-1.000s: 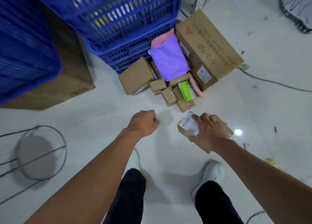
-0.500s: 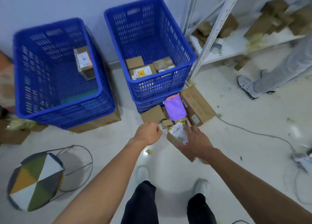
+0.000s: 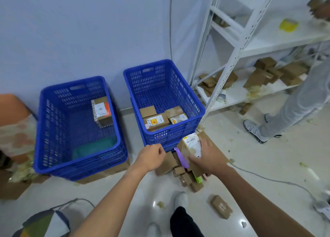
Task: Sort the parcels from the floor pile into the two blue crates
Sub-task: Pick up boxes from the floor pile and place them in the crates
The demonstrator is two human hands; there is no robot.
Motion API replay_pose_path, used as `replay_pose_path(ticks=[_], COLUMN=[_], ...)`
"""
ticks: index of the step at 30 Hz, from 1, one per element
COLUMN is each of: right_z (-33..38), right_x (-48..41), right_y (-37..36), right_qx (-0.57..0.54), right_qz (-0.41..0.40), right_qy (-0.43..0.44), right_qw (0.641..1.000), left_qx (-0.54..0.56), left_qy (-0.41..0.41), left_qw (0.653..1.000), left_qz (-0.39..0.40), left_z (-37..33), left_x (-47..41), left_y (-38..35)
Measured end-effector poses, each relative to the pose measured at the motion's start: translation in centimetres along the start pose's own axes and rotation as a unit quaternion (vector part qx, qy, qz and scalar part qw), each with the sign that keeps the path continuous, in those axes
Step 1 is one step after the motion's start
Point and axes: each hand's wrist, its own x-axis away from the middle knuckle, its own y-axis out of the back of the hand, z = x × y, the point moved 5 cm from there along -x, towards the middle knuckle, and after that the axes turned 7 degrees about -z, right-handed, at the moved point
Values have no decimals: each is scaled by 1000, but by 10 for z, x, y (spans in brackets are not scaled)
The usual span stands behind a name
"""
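Observation:
My right hand (image 3: 207, 156) grips a brown cardboard parcel (image 3: 190, 148) with a white barcode label, held up just in front of the right blue crate (image 3: 192, 101). That crate holds several small boxes (image 3: 157, 120). The left blue crate (image 3: 44, 129) holds one labelled box (image 3: 101, 111) and a teal bag (image 3: 94, 147). My left hand (image 3: 151, 156) is a loose fist with nothing in it, near the right crate's front wall. The floor pile (image 3: 180, 172) of small brown boxes and a purple bag (image 3: 181, 158) lies under my hands.
A white metal shelf (image 3: 237, 47) with brown boxes stands to the right. Another person's legs and sneaker (image 3: 255, 129) are beside it. A cable (image 3: 267, 178) crosses the floor. One small box (image 3: 221, 207) lies by my feet. A stool (image 3: 46, 224) sits lower left.
I have stood up and my view lifted from the pile to both crates. My right hand raised the labelled parcel off the floor toward the right crate. The left hand stayed a fist.

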Motion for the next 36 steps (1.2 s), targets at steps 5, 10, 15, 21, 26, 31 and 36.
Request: replay_pose_path(ticks=[5,10,15,21,26,31,36], right_z=[2,8,17,41,66,76,65], right_x=[-55,-130,-207,-288,-362,-450,-529], right_y=[10,21,33,29,-3,-67,-149], right_qx=[-31,-54,-42,29,89,165,222], right_qz=[1,1,1,18,38,76,94], right_qy=[-9,-3,23,69,87,84,107], right_qw=[999,999,999,997,992,980,965], left_qx=[18,16,19,-3,-5,-13,-85], left_qy=[24,54,64,52,31,-3,-94], left_qw=[999,998,998,998,997,996,987], left_qz=[21,26,17,33,68,91,102], left_z=[-11,-17,-15,-3,30,75,115], left_x=[-32,-86,-151,-227,-302,-389,-455], left_y=[4,11,25,37,26,2,-26])
